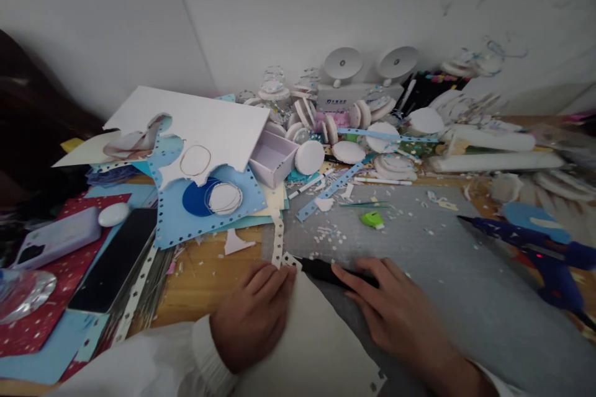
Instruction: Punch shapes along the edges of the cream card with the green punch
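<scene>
My left hand (254,316) rests with curled fingers on the left edge of a white sheet of paper (311,347) lying at the near edge of the desk. My right hand (395,316) lies to the right of it on the grey cutting mat (419,248), fingers closed around a black pen-like tool (321,270) whose tip points left toward the sheet's top corner. A punched paper strip (278,239) runs up from that corner.
Blue and white card with cut-out circles (205,198) lies at the left, by a dark phone (116,267), a lilac case (60,237) and a small open box (272,158). White foam discs (310,156) crowd the back. A blue glue gun (535,254) sits right, a green clip (372,219) mid-mat.
</scene>
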Demonstrator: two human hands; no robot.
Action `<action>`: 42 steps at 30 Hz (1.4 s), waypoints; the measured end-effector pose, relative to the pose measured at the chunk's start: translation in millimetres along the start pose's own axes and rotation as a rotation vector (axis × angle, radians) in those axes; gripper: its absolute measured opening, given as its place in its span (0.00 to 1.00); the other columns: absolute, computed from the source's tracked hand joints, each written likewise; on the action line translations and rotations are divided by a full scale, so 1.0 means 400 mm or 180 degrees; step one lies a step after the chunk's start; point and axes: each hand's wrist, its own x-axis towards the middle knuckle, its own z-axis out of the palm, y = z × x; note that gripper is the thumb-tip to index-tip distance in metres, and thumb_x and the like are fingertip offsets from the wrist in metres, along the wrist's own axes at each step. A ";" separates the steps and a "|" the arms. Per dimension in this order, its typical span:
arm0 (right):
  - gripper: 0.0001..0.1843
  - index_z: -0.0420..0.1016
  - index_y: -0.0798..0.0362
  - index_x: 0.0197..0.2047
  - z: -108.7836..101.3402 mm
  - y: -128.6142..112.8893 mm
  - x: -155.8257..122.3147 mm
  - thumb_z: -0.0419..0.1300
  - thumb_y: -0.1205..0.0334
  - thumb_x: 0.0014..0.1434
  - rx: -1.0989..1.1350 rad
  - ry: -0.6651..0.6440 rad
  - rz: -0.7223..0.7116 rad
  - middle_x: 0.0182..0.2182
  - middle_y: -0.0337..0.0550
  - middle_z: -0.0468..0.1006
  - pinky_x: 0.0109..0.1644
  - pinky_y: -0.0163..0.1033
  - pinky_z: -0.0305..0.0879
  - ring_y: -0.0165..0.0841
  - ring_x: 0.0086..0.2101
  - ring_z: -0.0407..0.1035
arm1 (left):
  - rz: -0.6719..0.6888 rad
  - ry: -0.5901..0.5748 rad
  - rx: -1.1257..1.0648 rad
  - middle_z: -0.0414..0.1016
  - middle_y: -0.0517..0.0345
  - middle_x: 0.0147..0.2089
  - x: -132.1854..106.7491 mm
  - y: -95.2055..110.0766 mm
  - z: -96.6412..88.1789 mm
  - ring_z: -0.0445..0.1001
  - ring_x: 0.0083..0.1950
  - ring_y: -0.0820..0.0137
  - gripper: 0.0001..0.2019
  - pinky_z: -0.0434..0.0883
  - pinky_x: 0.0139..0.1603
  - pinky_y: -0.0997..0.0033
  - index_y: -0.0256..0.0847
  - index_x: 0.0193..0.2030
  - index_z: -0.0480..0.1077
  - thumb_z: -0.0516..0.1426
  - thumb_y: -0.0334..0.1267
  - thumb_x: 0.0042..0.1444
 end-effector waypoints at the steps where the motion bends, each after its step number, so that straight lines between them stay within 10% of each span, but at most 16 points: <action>1: 0.22 0.66 0.45 0.58 0.000 0.000 0.001 0.51 0.66 0.61 -0.0002 0.0016 -0.0020 0.40 0.49 0.71 0.37 0.44 0.67 0.40 0.37 0.66 | -0.0024 -0.0014 0.0028 0.74 0.45 0.48 -0.001 0.000 -0.001 0.68 0.45 0.60 0.19 0.68 0.50 0.59 0.27 0.52 0.68 0.48 0.27 0.54; 17: 0.21 0.65 0.46 0.59 -0.007 0.017 -0.003 0.51 0.63 0.63 0.0385 0.0432 0.0090 0.42 0.50 0.69 0.42 0.45 0.68 0.40 0.41 0.66 | 0.0146 0.0113 -0.0268 0.73 0.47 0.50 -0.014 -0.013 0.007 0.70 0.44 0.63 0.20 0.65 0.51 0.56 0.32 0.57 0.64 0.49 0.29 0.56; 29: 0.23 0.68 0.56 0.54 -0.067 0.205 -0.181 0.47 0.51 0.64 -0.0897 0.1038 0.1191 0.37 0.52 0.73 0.44 0.50 0.64 0.45 0.38 0.67 | -0.0705 -0.0199 -0.0593 0.66 0.48 0.50 0.036 -0.026 -0.010 0.65 0.50 0.58 0.19 0.64 0.51 0.55 0.40 0.56 0.62 0.54 0.33 0.57; 34: 0.20 0.72 0.55 0.51 -0.056 0.172 -0.173 0.51 0.54 0.61 -0.1349 0.1040 0.1220 0.39 0.54 0.73 0.40 0.51 0.64 0.47 0.37 0.67 | -0.0781 -0.0225 -0.0525 0.69 0.50 0.43 0.092 -0.042 0.002 0.66 0.46 0.59 0.10 0.64 0.48 0.56 0.40 0.46 0.70 0.54 0.32 0.58; 37: 0.19 0.71 0.57 0.51 -0.044 0.073 -0.156 0.52 0.57 0.61 -0.0763 0.1210 0.0591 0.43 0.57 0.73 0.44 0.50 0.64 0.46 0.42 0.68 | -0.0783 -0.0137 -0.0579 0.71 0.53 0.37 0.105 -0.047 0.007 0.68 0.43 0.62 0.07 0.64 0.46 0.59 0.40 0.35 0.71 0.52 0.32 0.60; 42: 0.26 0.61 0.49 0.61 -0.025 -0.081 -0.125 0.55 0.62 0.58 0.0148 0.0028 -0.1097 0.57 0.44 0.69 0.55 0.43 0.61 0.39 0.54 0.64 | -0.0934 0.0213 -0.0774 0.71 0.55 0.34 0.098 -0.069 -0.009 0.70 0.38 0.68 0.09 0.66 0.39 0.70 0.39 0.32 0.69 0.50 0.35 0.61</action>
